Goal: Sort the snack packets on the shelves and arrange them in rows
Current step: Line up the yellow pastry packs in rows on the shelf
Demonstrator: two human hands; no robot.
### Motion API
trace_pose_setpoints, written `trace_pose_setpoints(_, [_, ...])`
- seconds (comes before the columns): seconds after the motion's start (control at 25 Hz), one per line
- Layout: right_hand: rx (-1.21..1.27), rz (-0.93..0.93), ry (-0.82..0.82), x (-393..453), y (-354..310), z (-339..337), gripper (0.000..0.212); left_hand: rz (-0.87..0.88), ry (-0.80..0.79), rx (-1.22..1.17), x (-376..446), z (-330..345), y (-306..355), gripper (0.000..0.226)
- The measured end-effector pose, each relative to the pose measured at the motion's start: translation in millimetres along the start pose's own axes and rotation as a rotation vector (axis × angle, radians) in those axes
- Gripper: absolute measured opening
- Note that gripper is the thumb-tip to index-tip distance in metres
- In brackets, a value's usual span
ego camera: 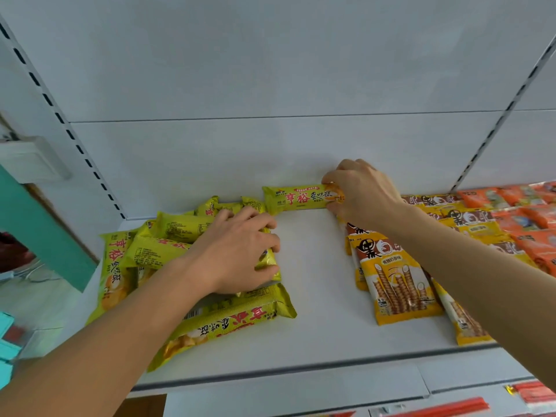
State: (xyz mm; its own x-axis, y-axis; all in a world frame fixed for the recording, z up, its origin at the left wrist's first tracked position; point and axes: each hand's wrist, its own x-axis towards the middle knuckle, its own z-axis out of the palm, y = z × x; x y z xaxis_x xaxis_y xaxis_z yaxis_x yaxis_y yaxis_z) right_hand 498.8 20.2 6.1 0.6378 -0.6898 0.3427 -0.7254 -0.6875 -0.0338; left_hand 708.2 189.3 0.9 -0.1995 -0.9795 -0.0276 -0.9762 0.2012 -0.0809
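Note:
A white shelf [316,296] holds snack packets. Several yellow-green packets [168,236] lie in a loose heap at the left. My left hand [237,251] rests on that heap, its fingers curled round the right edge of one yellow-green packet [267,260]. At the back of the shelf my right hand [361,194] grips the right end of another yellow-green packet [298,198] with red lettering, held on its long edge against the back wall. Yellow wafer-roll packets [394,284] lie to the right under my right forearm.
Orange packets [526,215] fill the far right of the shelf. White back panels and slotted uprights [69,130] frame the bay. The shelf's front lip [301,374] runs below, with red items [529,392] on a lower level. A teal panel [39,224] stands at the left.

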Motion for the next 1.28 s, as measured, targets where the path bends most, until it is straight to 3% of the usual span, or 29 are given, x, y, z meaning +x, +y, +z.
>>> trace_pose_setpoints(0.08, [-0.007,0.009,-0.011,2,1,3,0.039,0.017,0.032,-0.045,-3,-2,1,0.05])
trace_pose_setpoints(0.24, [0.0,0.024,-0.021,3,4,4,0.038,-0.043,0.238,-0.287,-31,-16,-19,0.066])
trace_pose_setpoints(0.28, [-0.002,0.021,-0.022,4,3,4,0.038,-0.074,0.22,-0.319,-41,-20,-31,0.074])
trace_pose_setpoints(0.44, [0.008,0.022,-0.017,7,1,5,0.037,-0.14,-0.222,-0.231,-64,-28,-72,0.113])
trace_pose_setpoints(0.68, [0.001,0.025,-0.06,13,-5,7,0.033,-0.156,-0.099,-0.156,-43,-25,-69,0.103])
trace_pose_setpoints(0.88, [-0.025,0.044,-0.08,15,-5,6,0.03,-0.565,0.0,-0.444,-32,-36,-65,0.084])
trace_pose_setpoints(1.12, [-0.049,0.057,-0.11,13,-12,4,0.029,-0.775,-0.083,-0.323,-8,-22,-46,0.096])
trace_pose_setpoints(1.28, [-0.084,0.025,-0.119,10,-21,3,0.031,-0.785,0.037,-0.292,-21,-18,-45,0.109])
